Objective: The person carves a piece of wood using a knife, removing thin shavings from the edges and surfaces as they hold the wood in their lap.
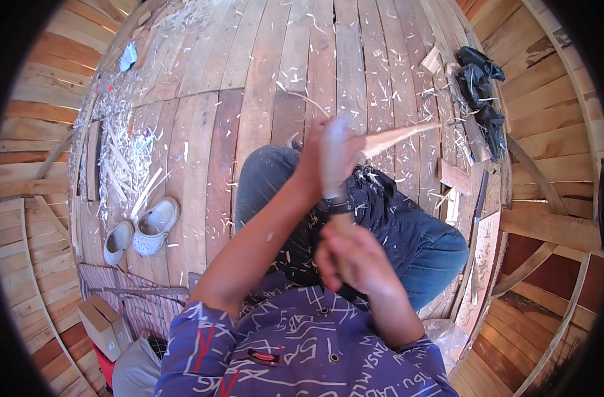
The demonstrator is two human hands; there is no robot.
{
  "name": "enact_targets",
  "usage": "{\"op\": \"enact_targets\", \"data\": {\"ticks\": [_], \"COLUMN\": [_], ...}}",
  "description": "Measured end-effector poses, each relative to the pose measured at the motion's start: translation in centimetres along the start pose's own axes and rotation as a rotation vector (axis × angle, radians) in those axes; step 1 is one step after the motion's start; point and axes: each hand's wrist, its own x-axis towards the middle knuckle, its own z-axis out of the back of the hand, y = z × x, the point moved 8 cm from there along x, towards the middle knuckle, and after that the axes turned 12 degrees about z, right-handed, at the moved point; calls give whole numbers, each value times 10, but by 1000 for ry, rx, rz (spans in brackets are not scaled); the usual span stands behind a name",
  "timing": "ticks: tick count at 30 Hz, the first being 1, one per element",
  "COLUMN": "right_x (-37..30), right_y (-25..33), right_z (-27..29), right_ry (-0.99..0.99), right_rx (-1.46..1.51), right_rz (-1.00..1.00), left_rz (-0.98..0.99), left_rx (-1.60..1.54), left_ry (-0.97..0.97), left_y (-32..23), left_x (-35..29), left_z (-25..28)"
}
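My left hand (312, 162) is closed round a pale, split piece of wood (396, 137) above my lap, and the wood's narrow end sticks out to the right. Wrapped round a wooden handle, my right hand (363, 259) grips a knife (333, 162). Its broad blade, smeared by motion, points away from me and passes in front of my left hand. That blade hides part of the left fingers, and whether it touches the wood I cannot tell. Wood shavings lie on my dark trousers (418, 235).
Shavings litter the plank floor (249, 126), heaped at the left. Grey clogs (157, 226) and a cardboard box (106, 322) are on my left. Black plastic bags (475, 86), wood offcuts (454, 176) and a long dark-bladed tool (479, 198) lie on my right, near the plank wall.
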Motion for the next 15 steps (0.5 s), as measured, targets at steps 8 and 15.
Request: {"op": "enact_targets", "data": {"ticks": [8, 15], "right_x": [5, -76], "right_y": [87, 83], "right_z": [34, 117], "right_ry": [-341, -576], "right_rx": [-565, -461], "right_rz": [764, 486], "left_rz": [98, 172], "left_rx": [-69, -276], "left_ry": [-4, -10], "left_y": [5, 20], "left_x": [-8, -7], "left_z": [-14, 20]}}
